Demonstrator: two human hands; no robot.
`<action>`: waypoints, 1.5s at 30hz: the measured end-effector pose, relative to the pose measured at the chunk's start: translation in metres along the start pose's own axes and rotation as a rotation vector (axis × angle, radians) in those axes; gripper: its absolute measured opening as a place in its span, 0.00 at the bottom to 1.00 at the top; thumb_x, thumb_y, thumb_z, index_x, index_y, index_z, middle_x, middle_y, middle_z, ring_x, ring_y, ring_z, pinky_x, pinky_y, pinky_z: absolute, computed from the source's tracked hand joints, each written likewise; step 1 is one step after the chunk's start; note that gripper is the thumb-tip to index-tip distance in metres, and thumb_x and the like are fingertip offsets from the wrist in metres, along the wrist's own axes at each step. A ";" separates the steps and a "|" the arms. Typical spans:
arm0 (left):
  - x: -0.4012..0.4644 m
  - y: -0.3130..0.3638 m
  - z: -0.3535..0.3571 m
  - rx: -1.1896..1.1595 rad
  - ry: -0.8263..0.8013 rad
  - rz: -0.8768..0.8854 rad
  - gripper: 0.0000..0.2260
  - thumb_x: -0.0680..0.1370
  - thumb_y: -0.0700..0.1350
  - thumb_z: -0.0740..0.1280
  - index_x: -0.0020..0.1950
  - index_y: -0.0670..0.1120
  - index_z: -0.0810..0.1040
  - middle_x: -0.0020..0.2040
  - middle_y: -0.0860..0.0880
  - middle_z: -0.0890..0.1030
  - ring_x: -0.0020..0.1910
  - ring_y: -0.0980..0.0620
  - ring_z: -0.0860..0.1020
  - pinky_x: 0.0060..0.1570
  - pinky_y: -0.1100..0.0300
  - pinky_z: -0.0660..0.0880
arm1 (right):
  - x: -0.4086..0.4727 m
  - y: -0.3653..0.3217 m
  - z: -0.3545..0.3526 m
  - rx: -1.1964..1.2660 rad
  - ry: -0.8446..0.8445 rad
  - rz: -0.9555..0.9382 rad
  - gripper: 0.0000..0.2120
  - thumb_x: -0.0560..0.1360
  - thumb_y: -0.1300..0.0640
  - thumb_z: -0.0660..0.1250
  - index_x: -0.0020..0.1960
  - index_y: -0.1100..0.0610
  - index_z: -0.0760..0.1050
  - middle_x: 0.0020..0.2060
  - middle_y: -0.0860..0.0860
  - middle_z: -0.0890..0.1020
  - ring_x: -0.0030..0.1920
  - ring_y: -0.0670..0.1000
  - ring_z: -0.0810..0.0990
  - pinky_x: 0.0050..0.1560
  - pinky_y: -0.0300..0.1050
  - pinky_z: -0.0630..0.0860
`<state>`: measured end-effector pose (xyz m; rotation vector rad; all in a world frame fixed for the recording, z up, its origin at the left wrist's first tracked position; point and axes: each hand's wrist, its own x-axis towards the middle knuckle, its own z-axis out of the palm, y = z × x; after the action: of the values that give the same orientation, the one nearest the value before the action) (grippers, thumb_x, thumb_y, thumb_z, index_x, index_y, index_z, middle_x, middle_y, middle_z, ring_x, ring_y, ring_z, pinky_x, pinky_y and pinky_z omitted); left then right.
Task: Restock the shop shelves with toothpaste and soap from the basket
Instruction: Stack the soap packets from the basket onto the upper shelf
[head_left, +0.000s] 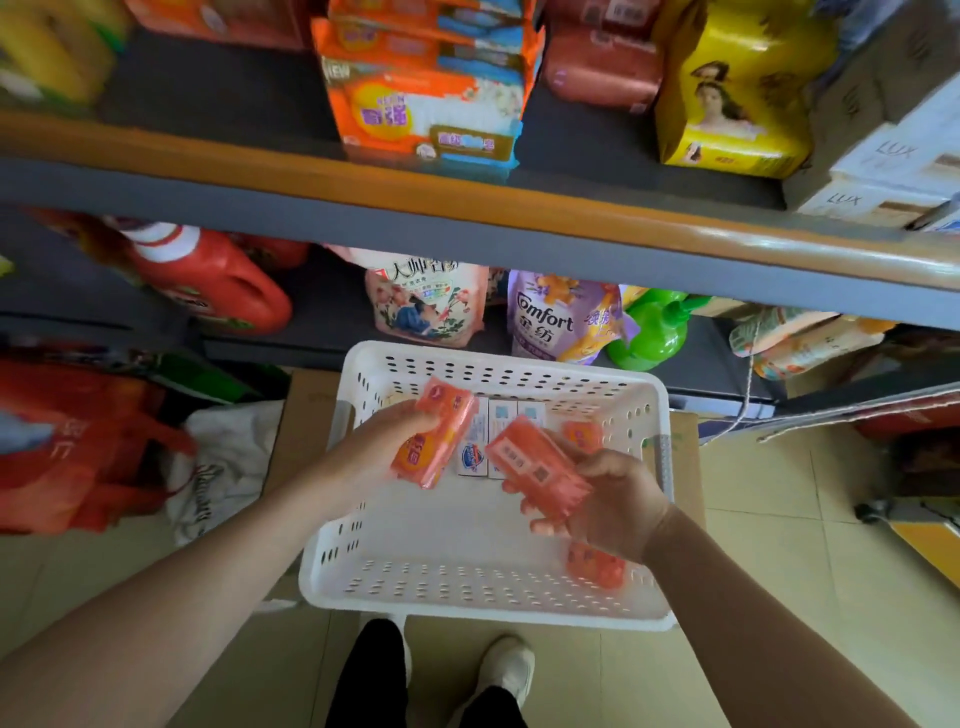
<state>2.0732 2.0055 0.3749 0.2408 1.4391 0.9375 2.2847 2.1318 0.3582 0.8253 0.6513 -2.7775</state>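
Two soap packs lifted over the basket (660, 415).
The left hand (376, 447) gripped one orange soap pack (441, 436); the right hand (613, 504) gripped another (535, 467).

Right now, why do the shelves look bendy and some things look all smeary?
In the head view, the wide-angle lens bows the orange shelf edge into a curve; the yellow packs at top left and the red bags at the left edge are smeared by blur; the white basket and the soap packs in the left hand and right hand look sharper; lighting is soft, without hard shadows.

Shop — shelves (467, 223) stacked with packaged soap (421, 98), detergent jugs (208, 280).
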 end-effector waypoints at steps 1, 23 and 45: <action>-0.005 0.007 0.000 -0.023 -0.012 0.015 0.09 0.76 0.45 0.63 0.55 0.50 0.72 0.48 0.48 0.78 0.46 0.51 0.78 0.41 0.59 0.74 | -0.006 -0.008 0.007 -0.006 0.029 -0.034 0.35 0.61 0.49 0.75 0.66 0.52 0.70 0.51 0.61 0.81 0.41 0.57 0.81 0.40 0.48 0.79; -0.103 0.175 0.006 0.452 0.259 0.593 0.16 0.70 0.40 0.73 0.45 0.58 0.72 0.46 0.56 0.78 0.43 0.57 0.78 0.40 0.63 0.75 | -0.075 -0.157 0.162 -1.334 0.736 -0.542 0.27 0.63 0.59 0.77 0.58 0.51 0.70 0.48 0.49 0.79 0.46 0.52 0.79 0.45 0.45 0.76; -0.072 0.169 0.037 0.292 0.413 0.862 0.16 0.71 0.46 0.71 0.56 0.53 0.71 0.51 0.58 0.78 0.51 0.60 0.78 0.52 0.58 0.77 | -0.001 -0.249 0.172 -2.367 0.657 -0.385 0.17 0.72 0.53 0.67 0.60 0.53 0.70 0.56 0.54 0.79 0.56 0.58 0.78 0.47 0.47 0.74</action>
<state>2.0495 2.0793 0.5451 0.9850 1.8916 1.5233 2.1333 2.2749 0.5779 0.6351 2.8975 -0.1381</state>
